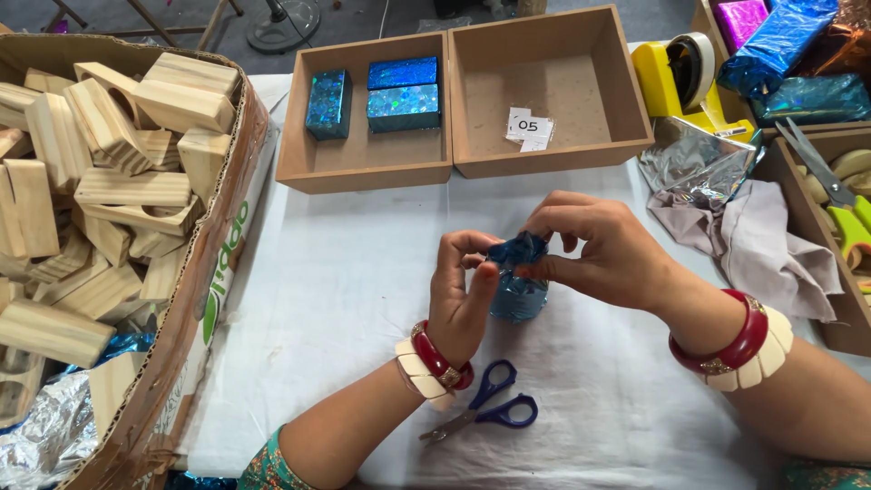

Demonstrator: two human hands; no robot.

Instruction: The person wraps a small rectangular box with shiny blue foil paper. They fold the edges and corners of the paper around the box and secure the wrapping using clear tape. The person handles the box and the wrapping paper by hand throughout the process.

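White cloth (318, 299) covers the table where, above blue-handled scissors (485, 410), the left hand (458, 295) grips a block in blue foil (517, 281) while right hand (594, 249) fingers pinch its top fold, best creased flat and tight.

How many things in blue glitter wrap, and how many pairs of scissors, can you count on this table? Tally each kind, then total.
Wrapped blue blocks in the left wooden tray: 3
Blue-wrapped piece held by the left hand and right hand: 1
Blue-handled scissors: 1
Green-handled scissors: 1
Total: 6
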